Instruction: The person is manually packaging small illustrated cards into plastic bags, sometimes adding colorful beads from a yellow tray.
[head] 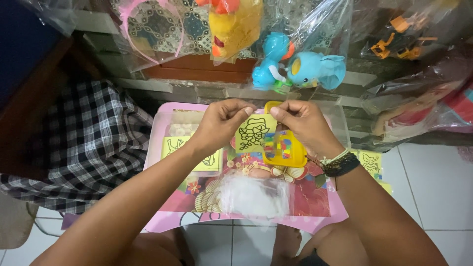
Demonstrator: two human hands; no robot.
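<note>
Both hands [263,120] — yellow card's [254,132] top edge

Both hands, left hand [220,123] and right hand [303,125], pinch a yellow card [253,132], perhaps with a small yellow tray [285,150]

Bare arms, no sleeves in sight

Left hand [219,123] has nothing on it, no rings or watch. Right hand [305,125] has stacked bracelets at the wrist: chunky black braided ones plus a thin pale beaded string.
</note>
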